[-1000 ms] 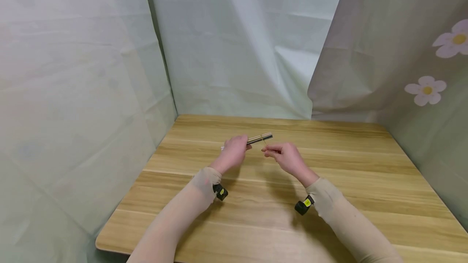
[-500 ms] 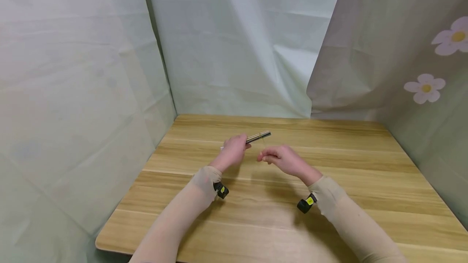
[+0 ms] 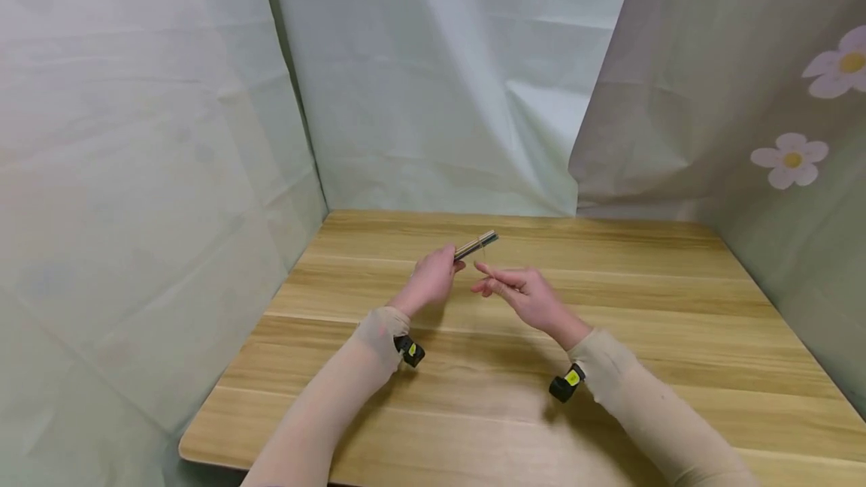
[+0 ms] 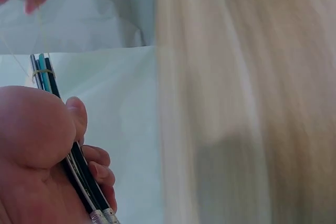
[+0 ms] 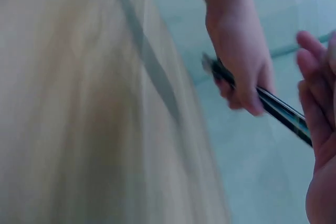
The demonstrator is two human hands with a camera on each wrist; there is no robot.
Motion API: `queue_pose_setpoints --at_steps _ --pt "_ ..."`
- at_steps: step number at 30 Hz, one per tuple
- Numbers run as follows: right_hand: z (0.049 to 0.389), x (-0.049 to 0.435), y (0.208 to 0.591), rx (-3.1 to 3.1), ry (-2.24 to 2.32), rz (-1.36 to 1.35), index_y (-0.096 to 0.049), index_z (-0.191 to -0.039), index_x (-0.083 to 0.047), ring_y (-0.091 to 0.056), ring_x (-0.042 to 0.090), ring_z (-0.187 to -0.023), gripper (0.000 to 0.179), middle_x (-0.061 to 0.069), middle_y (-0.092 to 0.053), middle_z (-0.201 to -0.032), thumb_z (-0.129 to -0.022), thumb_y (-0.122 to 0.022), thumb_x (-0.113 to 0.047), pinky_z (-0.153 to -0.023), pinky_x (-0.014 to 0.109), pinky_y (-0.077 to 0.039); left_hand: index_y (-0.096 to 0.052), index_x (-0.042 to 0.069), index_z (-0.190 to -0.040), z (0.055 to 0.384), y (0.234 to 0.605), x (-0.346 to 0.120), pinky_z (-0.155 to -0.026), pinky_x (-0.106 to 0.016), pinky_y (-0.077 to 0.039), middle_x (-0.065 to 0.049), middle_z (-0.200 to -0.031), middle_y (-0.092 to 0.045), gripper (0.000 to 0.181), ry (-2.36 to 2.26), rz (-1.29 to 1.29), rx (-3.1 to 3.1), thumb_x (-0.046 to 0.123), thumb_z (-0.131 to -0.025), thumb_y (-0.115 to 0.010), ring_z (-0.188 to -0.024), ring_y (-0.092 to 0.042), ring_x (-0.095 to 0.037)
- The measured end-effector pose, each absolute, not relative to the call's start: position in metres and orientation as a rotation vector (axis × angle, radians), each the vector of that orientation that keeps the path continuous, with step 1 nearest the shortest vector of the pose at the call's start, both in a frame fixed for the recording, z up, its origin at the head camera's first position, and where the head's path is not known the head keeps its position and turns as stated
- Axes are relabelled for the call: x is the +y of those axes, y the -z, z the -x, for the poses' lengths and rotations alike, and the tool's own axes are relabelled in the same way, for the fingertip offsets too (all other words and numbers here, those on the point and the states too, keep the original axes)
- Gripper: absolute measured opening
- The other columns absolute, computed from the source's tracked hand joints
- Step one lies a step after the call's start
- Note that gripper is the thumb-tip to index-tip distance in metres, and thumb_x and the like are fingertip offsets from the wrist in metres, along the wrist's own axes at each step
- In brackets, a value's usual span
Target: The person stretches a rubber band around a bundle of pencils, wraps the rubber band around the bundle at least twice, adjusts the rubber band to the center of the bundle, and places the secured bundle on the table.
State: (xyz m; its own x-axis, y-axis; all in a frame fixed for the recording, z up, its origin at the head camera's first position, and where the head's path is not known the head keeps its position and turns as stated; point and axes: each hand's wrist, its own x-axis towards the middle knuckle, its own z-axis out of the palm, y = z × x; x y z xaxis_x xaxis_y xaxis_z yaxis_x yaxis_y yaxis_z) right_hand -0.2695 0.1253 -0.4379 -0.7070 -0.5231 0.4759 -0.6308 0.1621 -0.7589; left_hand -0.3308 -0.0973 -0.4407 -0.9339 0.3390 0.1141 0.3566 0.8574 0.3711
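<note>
My left hand [image 3: 433, 276] grips a slim bundle of pencils [image 3: 473, 246] above the table, tilted with the far end up to the right. Silver ferrules show at the lower end in the left wrist view, and one pencil [image 4: 43, 80] is teal among dark and silver ones. Near the upper end a thin tan rubber band [image 4: 44, 71] loops round the bundle. Strands of it stretch from there to my right hand [image 3: 531, 295], whose fingers hold the band a little apart from the pencils. In the right wrist view those right fingers [image 5: 315, 103] partly hide the bundle's tip.
Below both hands lies a wood-grain table [image 3: 473, 412]. Pale cloth curtains [image 3: 433, 96] hang behind it and at the left, and a flower-printed one [image 3: 717, 96] at the right. Each wrist wears a small black camera [image 3: 410, 352].
The bundle's far end has tipped upward in the left hand. The right hand dipped lower and closer, then its index finger rose toward the pencils with the band still stretched.
</note>
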Motion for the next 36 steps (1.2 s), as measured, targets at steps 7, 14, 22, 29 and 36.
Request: queue_pose_setpoints --at_steps 7,14,22,29,36 --pt "0.259 0.111 0.441 -2.203 -1.901 -1.026 -0.049 -0.157 -0.001 -0.071 0.018 -0.085 0.045 0.022 -0.077 -0.115 -0.113 -0.052 -0.005 -0.091 0.028 -0.056 -0.051 0.007 -0.104 0.331 0.434 -0.097 -0.07 -0.042 -0.044 -0.006 -0.086 -0.054 0.02 0.769 0.587 -2.931 0.024 -0.114 -0.052 -0.077 -0.054 -0.024" --pt "0.254 0.1 0.441 -1.87 -2.674 -0.823 -0.009 -0.173 -0.026 -0.062 0.006 -0.093 0.064 0.032 -0.043 -0.16 -0.117 -0.04 -0.026 -0.105 0.028 -0.05 -0.053 0.007 -0.102 0.328 0.435 -0.096 -0.069 -0.044 -0.046 -0.007 -0.086 -0.055 0.019 0.846 0.497 -2.841 0.023 -0.113 -0.054 -0.076 -0.055 -0.025" --pt "0.256 0.089 0.431 -1.207 -3.199 -0.351 -0.014 -0.173 -0.021 -0.066 0.001 -0.09 0.062 0.004 -0.062 -0.148 -0.116 -0.036 -0.03 -0.097 0.019 -0.052 -0.053 0.008 -0.097 0.325 0.437 -0.094 -0.073 -0.048 -0.042 -0.009 -0.087 -0.061 0.022 0.736 0.458 -2.705 0.024 -0.11 -0.061 -0.086 -0.063 -0.034" --pt "0.267 0.092 0.427 -1.258 -3.064 0.018 -0.068 -0.127 -0.007 -0.071 0.003 -0.083 0.032 -0.006 -0.072 -0.092 -0.114 -0.047 -0.028 -0.095 0.021 -0.054 -0.054 0.011 -0.102 0.325 0.442 -0.1 -0.079 -0.047 -0.042 -0.008 -0.102 -0.065 0.022 0.548 0.568 -2.65 0.028 -0.107 -0.066 -0.094 -0.061 -0.031" --pt "0.272 0.105 0.431 -1.424 -2.98 0.104 -0.069 -0.092 -0.014 -0.069 0.007 -0.085 0.03 -0.005 -0.07 -0.085 -0.112 -0.055 -0.032 -0.1 0.026 -0.054 -0.056 0.009 -0.107 0.323 0.439 -0.103 -0.082 -0.046 -0.042 -0.012 -0.116 -0.067 0.02 0.355 0.706 -2.612 0.026 -0.105 -0.067 -0.101 -0.059 -0.03"
